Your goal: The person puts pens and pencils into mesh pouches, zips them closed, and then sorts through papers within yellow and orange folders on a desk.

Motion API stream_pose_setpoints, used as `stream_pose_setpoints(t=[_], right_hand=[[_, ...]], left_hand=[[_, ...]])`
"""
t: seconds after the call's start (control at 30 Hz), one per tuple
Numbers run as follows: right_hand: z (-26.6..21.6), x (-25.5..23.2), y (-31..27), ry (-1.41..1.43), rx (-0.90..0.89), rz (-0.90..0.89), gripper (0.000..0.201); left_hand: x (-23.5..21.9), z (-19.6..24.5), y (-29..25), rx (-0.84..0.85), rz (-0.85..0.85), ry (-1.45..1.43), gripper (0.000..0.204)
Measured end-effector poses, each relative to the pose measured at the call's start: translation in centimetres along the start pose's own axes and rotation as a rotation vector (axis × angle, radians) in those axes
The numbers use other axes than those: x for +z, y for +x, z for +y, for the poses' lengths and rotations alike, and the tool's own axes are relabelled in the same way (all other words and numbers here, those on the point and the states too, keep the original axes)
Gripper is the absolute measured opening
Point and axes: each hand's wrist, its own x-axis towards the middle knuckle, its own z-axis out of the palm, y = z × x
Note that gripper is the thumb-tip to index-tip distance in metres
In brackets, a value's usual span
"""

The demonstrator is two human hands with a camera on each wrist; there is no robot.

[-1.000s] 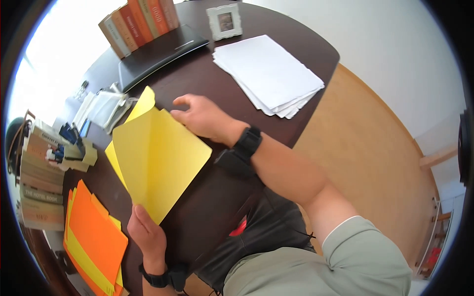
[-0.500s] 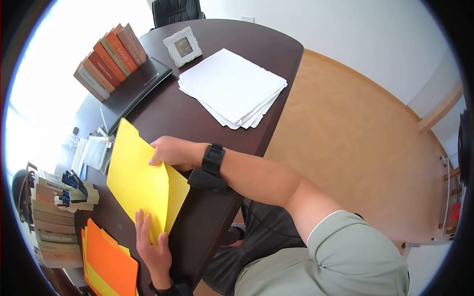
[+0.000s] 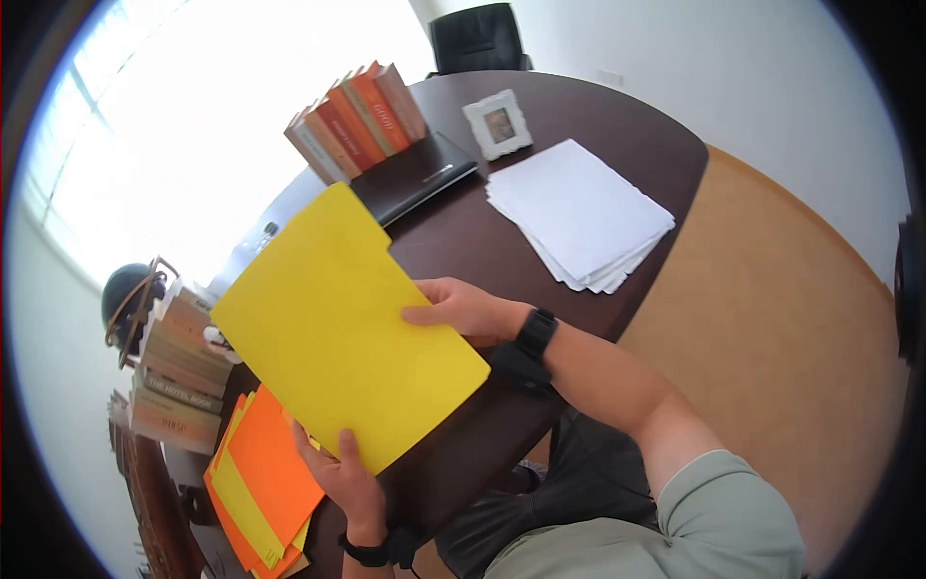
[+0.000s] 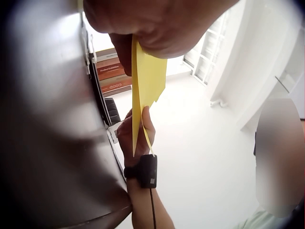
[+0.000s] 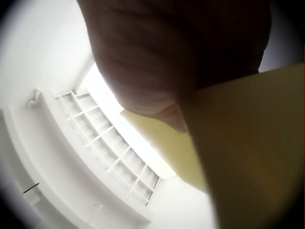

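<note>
A yellow file folder [image 3: 338,318] is held up over the dark desk [image 3: 453,256], its broad face toward the head camera. My right hand [image 3: 477,311] grips its right edge, thumb flat on the front and fingers behind. At the lower left edge, my left hand [image 3: 349,492] pinches the folder with the thumb in front. In the left wrist view, the folder [image 4: 148,78] is seen edge-on, its two leaves slightly apart near the right hand [image 4: 129,136]. Below the left hand lies a pile of orange and yellow folders [image 3: 280,463].
A stack of white paper [image 3: 584,217] lies to the right, with a white photo frame [image 3: 499,125] behind it. Upright books [image 3: 357,121] stand on a black laptop [image 3: 424,179]. More books [image 3: 178,386] are piled at the left, and a black chair [image 3: 477,39] stands beyond the desk.
The folder, earlier parted with its leaves spread, is now nearly flat and turned face-on. My right hand took hold of its edge, and the left hand's spread fingers went behind it.
</note>
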Motion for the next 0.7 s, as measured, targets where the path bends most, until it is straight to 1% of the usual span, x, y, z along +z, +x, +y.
stream_pose_setpoints(t=[0.03, 0.1, 0.13, 0.2, 0.23, 0.33, 0.43, 0.47, 0.57, 0.6, 0.7], right_hand=[[0.1, 0.2, 0.0, -0.04, 0.023, -0.007, 0.049], [0.4, 0.7, -0.1, -0.113, 0.066, -0.023, 0.047], [0.6, 1.0, -0.1, -0.23, 0.102, -0.025, 0.045], [0.9, 1.9, -0.3, -0.461, 0.161, -0.028, 0.041], [1.3, 2.2, -0.3, -0.509, 0.166, -0.013, 0.038], [2.8, 3.3, -0.2, -0.673, 0.186, 0.002, 0.032], [3.3, 4.2, -0.4, -0.689, 0.196, 0.008, 0.029], [3.3, 4.4, -0.3, -0.693, 0.194, 0.018, 0.028], [3.4, 4.6, -0.2, -0.723, 0.193, 0.048, 0.025], [3.6, 4.5, -0.2, -0.741, 0.191, 0.059, 0.024], [3.6, 4.7, -0.1, -0.768, 0.189, 0.098, 0.023]], left_hand=[[-0.7, -0.5, -0.1, 0.065, 0.006, 0.108, 0.061], [-2.5, 1.6, -1.2, -0.096, -0.019, 0.045, 0.06], [-3.4, 2.3, -1.7, -0.176, -0.027, 0.013, 0.06], [-5.6, 1.4, -3.2, -0.229, 0.094, -0.129, 0.059], [-6.7, 1.2, -3.8, -0.253, 0.16, -0.197, 0.059], [-10.7, 1.7, -5.2, -0.224, 0.339, -0.187, 0.057], [-15.8, 0.9, -6.1, -0.197, 0.437, -0.196, 0.056], [-17.6, 0.9, -6.1, -0.243, 0.439, -0.181, 0.052], [-21.4, 0.1, -5.4, -0.269, 0.476, -0.082, 0.049], [-22.4, -0.1, -5.0, -0.26, 0.488, -0.08, 0.051], [-24.5, -0.3, -2.9, -0.345, 0.413, -0.127, 0.05]])
